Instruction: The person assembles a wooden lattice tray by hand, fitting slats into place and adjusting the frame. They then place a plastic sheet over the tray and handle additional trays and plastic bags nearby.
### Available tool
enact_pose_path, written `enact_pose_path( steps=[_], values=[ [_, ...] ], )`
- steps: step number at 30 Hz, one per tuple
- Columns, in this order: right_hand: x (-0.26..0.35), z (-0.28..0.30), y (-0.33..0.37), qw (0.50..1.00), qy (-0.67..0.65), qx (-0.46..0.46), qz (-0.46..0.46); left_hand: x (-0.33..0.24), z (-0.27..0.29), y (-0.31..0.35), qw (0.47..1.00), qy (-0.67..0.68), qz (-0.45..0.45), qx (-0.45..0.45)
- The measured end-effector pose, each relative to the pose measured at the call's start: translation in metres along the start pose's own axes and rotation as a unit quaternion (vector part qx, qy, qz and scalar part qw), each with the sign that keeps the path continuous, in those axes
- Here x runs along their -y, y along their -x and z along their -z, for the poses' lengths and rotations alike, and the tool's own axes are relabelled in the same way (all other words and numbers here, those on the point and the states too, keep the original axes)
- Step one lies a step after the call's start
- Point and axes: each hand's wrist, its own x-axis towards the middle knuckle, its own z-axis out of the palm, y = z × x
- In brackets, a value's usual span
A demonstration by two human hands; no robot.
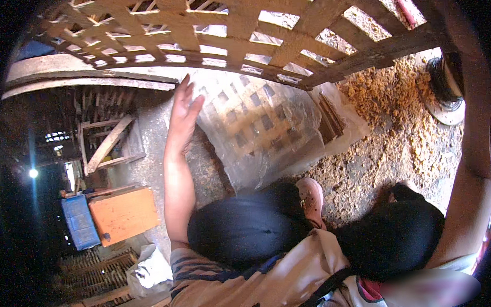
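My left hand point(184, 109) is raised with flat, open fingers at the left edge of a clear plastic sheet point(288, 130); it holds nothing. The sheet is draped over a small wooden lattice point(255, 126) that leans on the ground. A large wooden lattice panel point(241, 29) tilts overhead, across the top of the view. My right forearm point(470, 162) runs up the right rim toward that panel's edge, and the hand is lost in the dark rim. I am crouching, with dark trousers and a pink clog point(311, 197) below.
Brown crumbly sawdust point(389, 94) covers the ground at right, near a dark round disc point(443, 92). An orange wooden box point(123, 212), a blue crate point(79, 221), a crumpled white bag point(149, 270) and a wooden frame point(110, 142) stand at left.
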Motion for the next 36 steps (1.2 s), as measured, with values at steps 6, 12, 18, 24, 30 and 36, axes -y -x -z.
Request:
enact_pose_path(
  steps=[6, 12, 18, 24, 30, 36],
  values=[
    [-0.013, -0.023, -0.034, 0.998, -0.057, 0.027, -0.031, 0.168, 0.007, 0.033, 0.946, 0.148, 0.231, -0.172],
    [0.0, -0.121, -0.01, 0.802, -0.471, 0.157, -0.333, 0.235, -0.002, 0.062, 0.804, 0.593, -0.026, -0.029],
    [-0.097, -0.231, 0.085, 0.769, -0.438, 0.152, -0.44, 0.256, 0.007, 0.064, 0.782, 0.591, 0.153, -0.127],
    [-0.128, -0.259, 0.119, 0.894, -0.259, 0.116, -0.346, 0.229, -0.043, 0.06, 0.821, 0.462, 0.299, -0.152],
    [-0.115, -0.253, 0.117, 0.938, -0.038, 0.167, -0.302, 0.226, -0.047, 0.059, 0.82, 0.497, 0.261, -0.111],
    [-0.1, -0.247, 0.103, 0.942, 0.149, 0.181, -0.241, 0.257, -0.039, 0.057, 0.82, 0.503, 0.256, -0.092]
  ],
)
